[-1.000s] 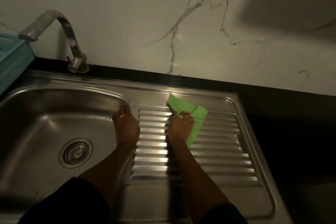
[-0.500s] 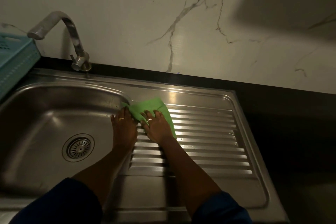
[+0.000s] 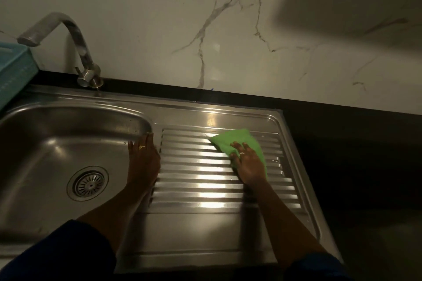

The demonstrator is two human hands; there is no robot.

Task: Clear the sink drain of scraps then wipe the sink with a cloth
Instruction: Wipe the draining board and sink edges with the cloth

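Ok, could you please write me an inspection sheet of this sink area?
Surface: ribbed steel drainboard, bare ribs glinting.
Job's things: green cloth flat on the drainboard's far ribs; drain strainer shows no scraps.
Clutter: teal basket at the left edge.
Grippers: right hand presses the cloth, fingers spread; left hand rests on the sink basin rim.
Cables: nothing seen.
Surroundings: faucet, marble wall, black countertop.

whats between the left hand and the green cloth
Only bare ridges of the steel drainboard lie between the left hand and the green cloth, seen in the head view.
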